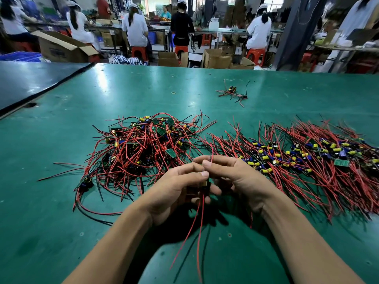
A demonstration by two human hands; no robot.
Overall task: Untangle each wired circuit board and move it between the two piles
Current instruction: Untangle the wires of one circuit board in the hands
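Note:
My left hand (176, 189) and my right hand (231, 177) meet above the near middle of the green table (61, 150). Between them sits one small wired circuit board (206, 184) with a yellow capacitor, mostly hidden by my fingers. The left hand grips the board; the right hand pinches its red wire near the top. Long red and black wires (196, 226) hang down from the board toward me. A tangled pile of boards (141, 144) lies to the left, and a laid-out pile (307, 158) with wires fanned out lies to the right.
One stray wired board (232, 92) lies far back on the table, with a rubber band (173, 92) to its left. A dark mat (30, 83) covers the far left corner. Beyond the table's edge, people sit on red stools among cardboard boxes (217, 58).

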